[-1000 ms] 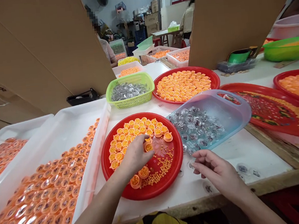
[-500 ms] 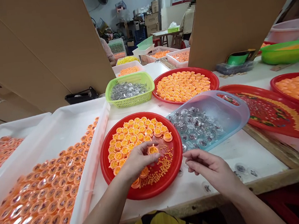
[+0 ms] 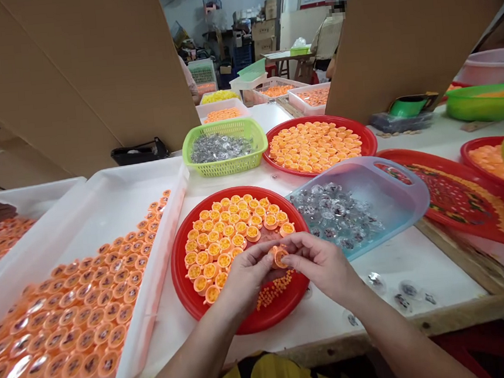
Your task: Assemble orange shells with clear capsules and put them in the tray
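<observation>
While your L hand (image 3: 247, 279) and R hand (image 3: 319, 262) pinch the orange plastic cup (image 3: 280, 258) at the fingertips, a weak grip could drop it, scattering the loose orange beads (image 3: 273, 290) off the red tray (image 3: 179, 277).

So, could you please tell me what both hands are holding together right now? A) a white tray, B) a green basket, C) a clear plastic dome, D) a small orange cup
D. The left hand and right hand hold a small orange cup between their fingers, above the red tray.
</observation>
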Action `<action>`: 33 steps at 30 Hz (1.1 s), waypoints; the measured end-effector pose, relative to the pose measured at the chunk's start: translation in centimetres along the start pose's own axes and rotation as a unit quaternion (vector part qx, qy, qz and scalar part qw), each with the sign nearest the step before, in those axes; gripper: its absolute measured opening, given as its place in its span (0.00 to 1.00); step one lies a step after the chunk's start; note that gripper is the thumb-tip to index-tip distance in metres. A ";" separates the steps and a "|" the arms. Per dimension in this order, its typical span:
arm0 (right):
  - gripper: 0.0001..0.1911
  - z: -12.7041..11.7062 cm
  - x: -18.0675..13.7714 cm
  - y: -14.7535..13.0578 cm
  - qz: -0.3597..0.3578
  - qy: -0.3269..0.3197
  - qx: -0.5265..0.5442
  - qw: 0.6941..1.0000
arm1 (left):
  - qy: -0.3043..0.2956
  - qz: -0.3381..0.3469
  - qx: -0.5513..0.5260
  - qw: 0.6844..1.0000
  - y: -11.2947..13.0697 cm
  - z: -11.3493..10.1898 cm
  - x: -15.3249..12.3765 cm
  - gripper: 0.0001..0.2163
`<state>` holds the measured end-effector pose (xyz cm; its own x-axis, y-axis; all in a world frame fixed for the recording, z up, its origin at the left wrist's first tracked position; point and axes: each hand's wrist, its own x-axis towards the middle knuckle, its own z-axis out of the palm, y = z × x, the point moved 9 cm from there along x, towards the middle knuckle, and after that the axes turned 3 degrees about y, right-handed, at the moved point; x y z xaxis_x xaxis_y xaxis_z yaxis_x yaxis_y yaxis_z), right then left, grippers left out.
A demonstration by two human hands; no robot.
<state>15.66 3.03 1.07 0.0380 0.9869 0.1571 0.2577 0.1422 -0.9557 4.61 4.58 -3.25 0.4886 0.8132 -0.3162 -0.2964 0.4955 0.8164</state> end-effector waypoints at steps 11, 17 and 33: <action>0.10 0.8 -1.7 -4.2 -0.181 0.073 -0.256 0.947 | 0.021 0.065 0.035 0.997 0.3 -0.9 0.1 0.15; 0.13 1.4 -1.8 -4.0 -0.203 0.059 -0.251 0.945 | 0.012 0.050 0.024 0.998 0.0 -1.3 0.0 0.16; 0.14 1.1 -2.3 -4.8 -0.221 0.091 -0.280 0.930 | 0.041 0.091 0.044 0.994 0.1 -1.2 -0.4 0.17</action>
<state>13.25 0.15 4.99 -0.0415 0.8047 0.5922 0.7478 0.4181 -0.5158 3.38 4.66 -3.59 0.3640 0.9107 -0.1952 -0.2996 0.3129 0.9013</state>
